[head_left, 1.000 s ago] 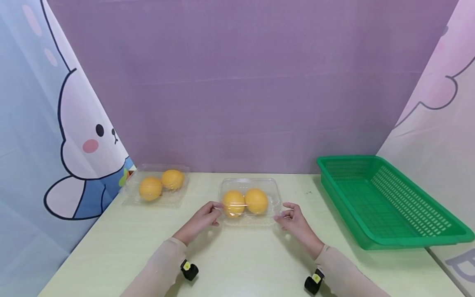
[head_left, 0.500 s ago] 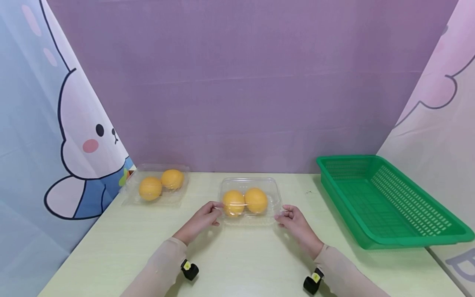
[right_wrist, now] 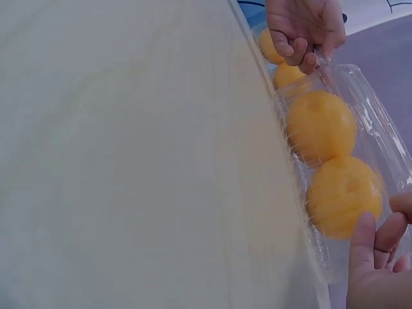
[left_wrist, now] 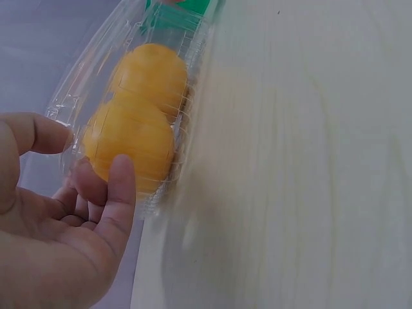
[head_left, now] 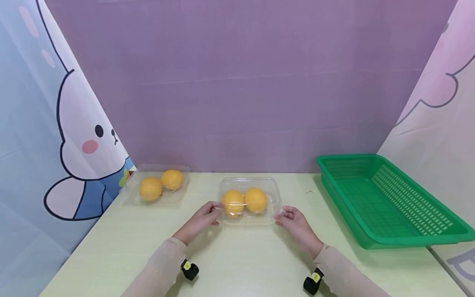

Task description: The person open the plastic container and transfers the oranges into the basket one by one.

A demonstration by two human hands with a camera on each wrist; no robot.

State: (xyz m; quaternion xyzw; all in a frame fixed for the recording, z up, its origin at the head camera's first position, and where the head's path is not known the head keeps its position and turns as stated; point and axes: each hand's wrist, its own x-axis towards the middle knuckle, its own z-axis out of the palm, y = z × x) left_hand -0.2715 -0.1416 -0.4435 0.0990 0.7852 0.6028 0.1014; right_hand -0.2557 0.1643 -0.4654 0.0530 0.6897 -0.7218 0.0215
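A clear plastic clamshell box (head_left: 273, 192) sits mid-table in the head view with two oranges (head_left: 255, 200) side by side inside, seen through its closed lid. At its left front corner my left hand (head_left: 200, 221) pinches the rim between thumb and fingers. My right hand (head_left: 295, 229) pinches the opposite rim at the right front corner. Up close in the left wrist view, the left fingertips (left_wrist: 121, 168) lie against the box wall beside the nearer orange (left_wrist: 129, 143). The right wrist view shows both hands at the two ends of the box (right_wrist: 360, 90).
Another clear box (head_left: 130, 196) holding two oranges (head_left: 150, 189) stands at the back left of the table (head_left: 237, 260). To the right is a green plastic basket (head_left: 343, 214) with slotted sides. A purple cloth backdrop (head_left: 237, 90) rises behind the table.
Hardly anything differs. The right hand's fingers have shifted very slightly at the box rim; the box, oranges and left hand keep their places.
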